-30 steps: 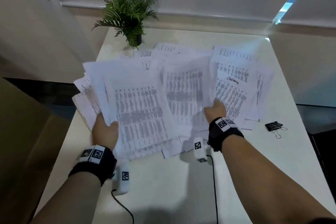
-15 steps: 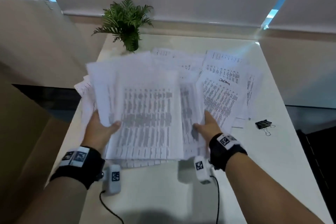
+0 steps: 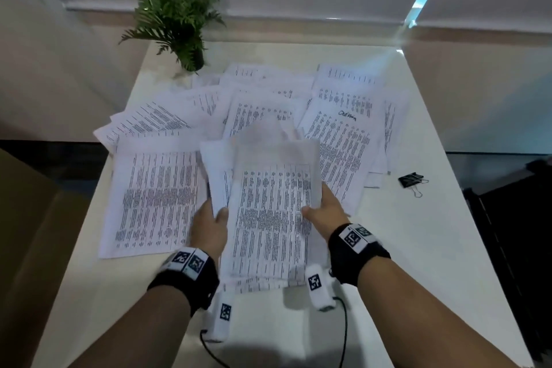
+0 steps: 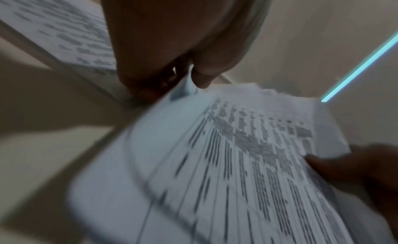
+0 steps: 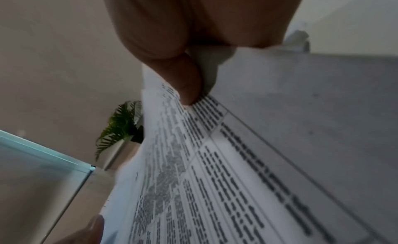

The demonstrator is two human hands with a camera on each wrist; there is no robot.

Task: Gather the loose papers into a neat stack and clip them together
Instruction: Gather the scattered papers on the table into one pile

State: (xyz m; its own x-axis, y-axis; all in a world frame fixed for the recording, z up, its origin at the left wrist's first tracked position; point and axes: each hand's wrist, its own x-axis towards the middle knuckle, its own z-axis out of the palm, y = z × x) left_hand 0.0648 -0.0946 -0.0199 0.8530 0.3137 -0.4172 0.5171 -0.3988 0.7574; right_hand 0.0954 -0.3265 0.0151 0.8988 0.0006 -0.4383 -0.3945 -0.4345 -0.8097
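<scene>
A bundle of printed sheets (image 3: 270, 212) is held above the white table (image 3: 418, 248) between both hands. My left hand (image 3: 209, 225) grips its left edge, thumb on top. My right hand (image 3: 324, 210) grips its right edge, thumb on the print. The wrist views show the same bundle (image 4: 237, 162) (image 5: 215, 162) pinched by each thumb. More loose papers (image 3: 155, 194) lie spread over the table, left, behind and right of the bundle. A black binder clip (image 3: 410, 181) lies on the table at the right, apart from both hands.
A small potted fern (image 3: 179, 21) stands at the table's far left corner. A brown cardboard box (image 3: 33, 233) sits just off the table's left edge. Cables from the wrist cameras trail over the near table edge.
The hands have drawn together, narrowing the wide fan of sheets into one bundle. Some sheets from the left part now lie flat on the table.
</scene>
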